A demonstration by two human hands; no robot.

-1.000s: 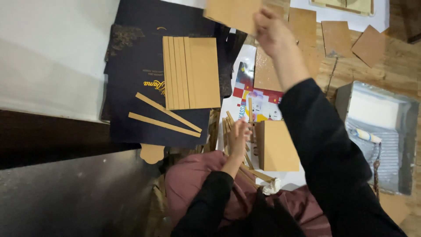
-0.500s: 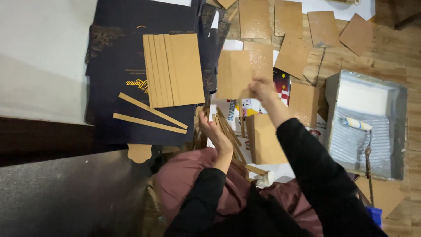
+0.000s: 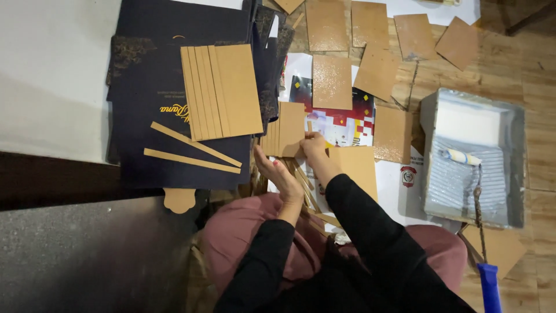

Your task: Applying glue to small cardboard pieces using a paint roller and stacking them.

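Your right hand pinches the lower edge of a small stack of brown board pieces, fingers closed on it, holding the stack flat just above your lap. Your left hand sits just beside it with the palm open and the fingers spread, touching nothing that can be made out; it seems placed to steady or receive the stack.

The stack lies between the dark printed sheets on your left and a colourful printed paper under your right hand. A fanned pile of larger brown boards rests on the dark sheets, with two thin brown strips laid crosswise below it, probably kept apart by size.

More brown squares are spread singly over the wooden floor, well apart from one another, perhaps so that their faces stay untouched. To your right is a paint tray with a small roller lying in it, near enough to reach. A blue handle shows at the lower right.
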